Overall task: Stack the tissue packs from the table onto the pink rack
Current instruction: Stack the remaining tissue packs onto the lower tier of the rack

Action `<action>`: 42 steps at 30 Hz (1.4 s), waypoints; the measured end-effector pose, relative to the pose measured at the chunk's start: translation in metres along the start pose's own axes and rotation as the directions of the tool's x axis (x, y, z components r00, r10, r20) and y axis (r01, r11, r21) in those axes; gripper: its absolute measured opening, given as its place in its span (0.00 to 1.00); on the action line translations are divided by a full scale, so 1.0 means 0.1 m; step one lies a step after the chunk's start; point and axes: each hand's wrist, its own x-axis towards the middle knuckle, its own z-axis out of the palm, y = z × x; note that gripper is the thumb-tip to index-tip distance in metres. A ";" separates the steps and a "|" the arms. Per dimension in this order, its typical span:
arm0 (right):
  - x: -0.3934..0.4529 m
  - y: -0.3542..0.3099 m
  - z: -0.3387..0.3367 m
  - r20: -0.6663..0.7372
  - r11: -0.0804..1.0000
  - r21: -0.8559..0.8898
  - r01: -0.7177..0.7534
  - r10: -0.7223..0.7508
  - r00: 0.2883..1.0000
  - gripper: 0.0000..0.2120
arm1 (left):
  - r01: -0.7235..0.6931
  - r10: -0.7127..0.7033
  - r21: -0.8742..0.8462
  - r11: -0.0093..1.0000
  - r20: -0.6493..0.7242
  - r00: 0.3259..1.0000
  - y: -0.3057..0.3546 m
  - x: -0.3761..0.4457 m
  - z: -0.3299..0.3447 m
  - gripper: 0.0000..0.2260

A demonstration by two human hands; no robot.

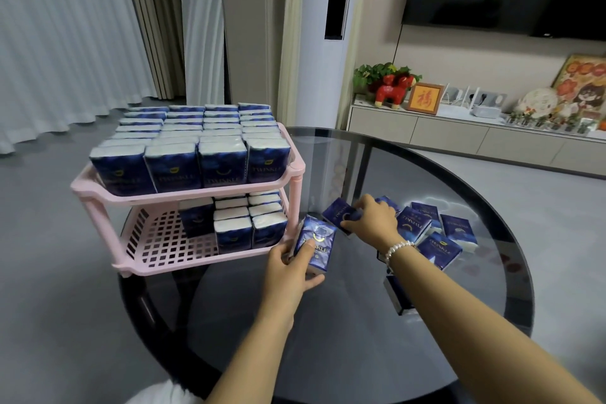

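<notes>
Pink rack [183,195] at table [344,338] left edge: top tier full, lower tier part filled. Left hand [288,267] gripped one upright tissue pack [315,241] beside rack. Right hand [373,218] pinched another pack [339,213]. Loose packs [439,233] lay right.

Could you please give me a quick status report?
Left hand holds one tissue pack. Right hand grips another pack. Pink rack lower shelf part-filled. Nothing blocking.
</notes>
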 end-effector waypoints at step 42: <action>-1.10 -0.33 0.10 0.584 0.749 0.576 0.329 -0.658 0.475 0.41 | -0.389 0.110 0.853 0.348 0.375 0.921 0.30 -0.65 -1.19 0.41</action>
